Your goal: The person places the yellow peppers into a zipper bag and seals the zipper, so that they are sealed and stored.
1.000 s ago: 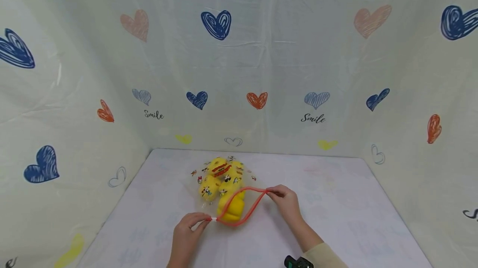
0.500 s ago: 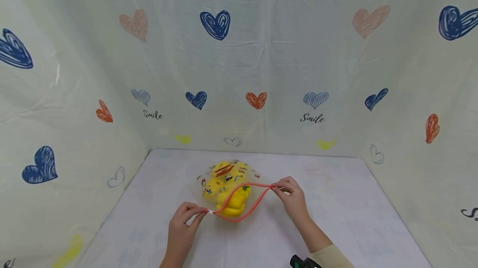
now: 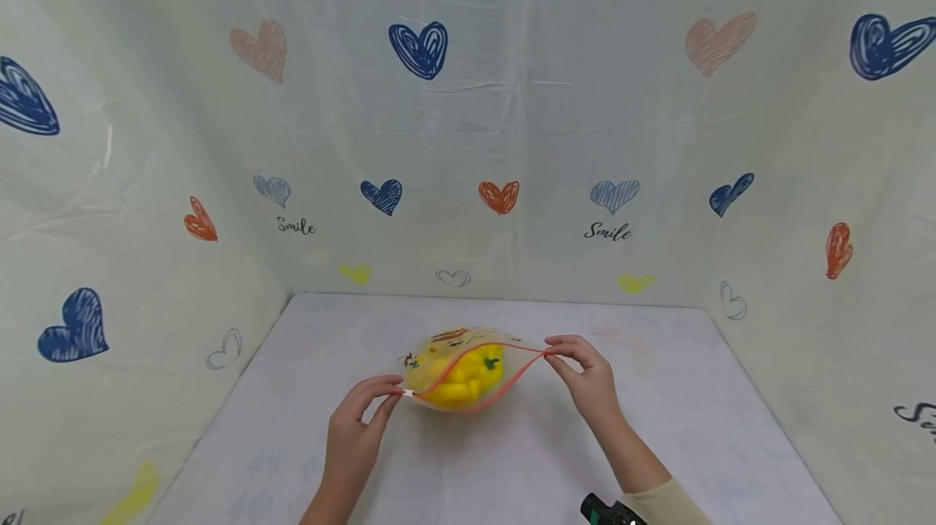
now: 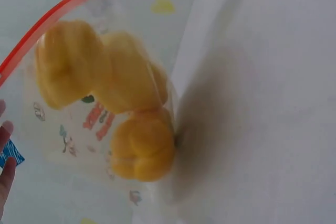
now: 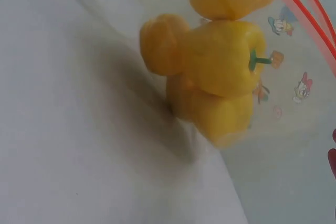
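Several yellow bell peppers point(image 3: 468, 375) sit inside a clear zip bag point(image 3: 448, 337) printed with small cartoon figures. A green stem point(image 5: 261, 60) shows on one pepper in the right wrist view. My left hand point(image 3: 354, 431) pinches the left end of the bag's red zip edge, at a white slider point(image 3: 409, 392). At the opposite end, my right hand point(image 3: 594, 387) pinches the red edge between thumb and fingers. Between the hands the bag's mouth gapes towards me, and the peppers hang low over the table, with a shadow beneath them.
A white table point(image 3: 643, 427) lies under the bag. Pale sheeting point(image 3: 468, 119) printed with hearts and "Smile" rises behind it and along both sides. A small black device point(image 3: 610, 511) sits by the right sleeve point(image 3: 665, 502).
Both hands have risen and drawn slightly apart, pulling the bag up by its red edge. The peppers have bunched together in the bag and come up with it.
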Available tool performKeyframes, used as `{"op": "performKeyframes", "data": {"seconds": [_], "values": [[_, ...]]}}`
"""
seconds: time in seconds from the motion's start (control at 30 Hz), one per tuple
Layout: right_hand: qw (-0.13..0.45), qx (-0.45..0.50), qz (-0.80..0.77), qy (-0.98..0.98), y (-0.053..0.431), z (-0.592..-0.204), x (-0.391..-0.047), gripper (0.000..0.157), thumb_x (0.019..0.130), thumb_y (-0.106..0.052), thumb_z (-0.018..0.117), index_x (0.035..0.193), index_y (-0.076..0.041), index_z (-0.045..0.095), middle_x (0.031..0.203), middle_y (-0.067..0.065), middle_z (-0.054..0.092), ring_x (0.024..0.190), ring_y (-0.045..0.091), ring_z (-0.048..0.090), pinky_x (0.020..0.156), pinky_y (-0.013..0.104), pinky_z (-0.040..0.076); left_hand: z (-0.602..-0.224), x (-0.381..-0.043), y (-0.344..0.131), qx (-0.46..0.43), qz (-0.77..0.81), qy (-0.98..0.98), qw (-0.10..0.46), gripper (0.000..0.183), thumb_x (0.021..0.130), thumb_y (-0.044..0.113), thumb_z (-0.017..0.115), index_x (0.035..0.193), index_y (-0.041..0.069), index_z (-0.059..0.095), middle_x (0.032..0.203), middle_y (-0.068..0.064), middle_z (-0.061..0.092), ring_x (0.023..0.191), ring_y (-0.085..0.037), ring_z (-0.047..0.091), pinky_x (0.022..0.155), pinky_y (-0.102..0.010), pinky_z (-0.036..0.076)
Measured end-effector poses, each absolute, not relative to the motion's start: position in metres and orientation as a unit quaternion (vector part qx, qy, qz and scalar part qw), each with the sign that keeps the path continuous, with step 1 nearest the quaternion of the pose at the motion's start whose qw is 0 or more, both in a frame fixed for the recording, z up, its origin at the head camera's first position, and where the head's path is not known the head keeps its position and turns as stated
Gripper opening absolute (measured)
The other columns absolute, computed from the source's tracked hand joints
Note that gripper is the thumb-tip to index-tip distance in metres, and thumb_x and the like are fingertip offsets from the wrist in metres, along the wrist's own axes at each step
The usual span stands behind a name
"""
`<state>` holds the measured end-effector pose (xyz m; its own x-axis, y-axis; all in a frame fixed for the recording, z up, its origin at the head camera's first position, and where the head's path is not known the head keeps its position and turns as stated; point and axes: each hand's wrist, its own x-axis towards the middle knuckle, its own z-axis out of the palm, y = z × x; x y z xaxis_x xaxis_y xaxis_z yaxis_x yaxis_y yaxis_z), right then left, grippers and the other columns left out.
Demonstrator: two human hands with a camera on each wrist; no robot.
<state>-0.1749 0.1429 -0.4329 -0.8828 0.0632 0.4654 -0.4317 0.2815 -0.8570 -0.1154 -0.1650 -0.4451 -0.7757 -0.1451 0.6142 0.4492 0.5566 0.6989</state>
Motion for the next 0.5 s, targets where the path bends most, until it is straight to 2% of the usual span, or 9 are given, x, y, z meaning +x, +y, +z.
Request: {"op": "performKeyframes", "data": {"seconds": [0.1, 0.27, 0.4, 0.5], "values": [[0.194, 0.117, 0.609, -0.760, 0.148, -0.428, -0.174, 0.008, 0.083, 0.008, 0.071, 0.089, 0.004, 0.070, 0.107, 0.020, 0.069, 0.098, 0.020, 0.065, 0.079, 0.016, 0.051, -0.441, -0.116, -0.163, -0.093, -0.476, -0.816, 0.315, 0.029, 0.075, -0.011, 0.076, 0.091, 0.014, 0.072, 0.100, 0.011, 0.071, 0.098, -0.013, 0.066, 0.092, -0.010, 0.043], [0.172, 0.099, 0.636, -0.746, 0.156, -0.422, -0.173, 0.007, 0.086, 0.006, 0.068, 0.093, 0.006, 0.068, 0.108, 0.021, 0.069, 0.099, 0.013, 0.064, 0.082, 0.017, 0.052, -0.435, -0.118, -0.160, -0.073, -0.482, -0.817, 0.308, 0.023, 0.081, -0.008, 0.072, 0.093, 0.011, 0.071, 0.092, 0.007, 0.072, 0.090, -0.016, 0.069, 0.085, -0.010, 0.047], [0.173, 0.101, 0.637, -0.744, 0.160, -0.420, -0.172, 0.007, 0.087, 0.007, 0.066, 0.094, 0.006, 0.067, 0.108, 0.021, 0.069, 0.100, 0.006, 0.063, 0.083, 0.016, 0.051, -0.431, -0.121, -0.159, -0.057, -0.487, -0.817, 0.303, 0.019, 0.082, -0.010, 0.071, 0.092, 0.007, 0.068, 0.089, 0.002, 0.070, 0.087, -0.017, 0.068, 0.081, -0.009, 0.048], [0.179, 0.107, 0.650, -0.731, 0.164, -0.423, -0.176, 0.007, 0.088, 0.009, 0.064, 0.094, 0.007, 0.065, 0.106, 0.022, 0.069, 0.100, 0.006, 0.063, 0.084, 0.017, 0.051, -0.426, -0.125, -0.157, -0.056, -0.494, -0.813, 0.302, 0.018, 0.083, -0.009, 0.070, 0.093, 0.006, 0.068, 0.089, -0.001, 0.070, 0.088, -0.015, 0.068, 0.080, -0.009, 0.049]]}}
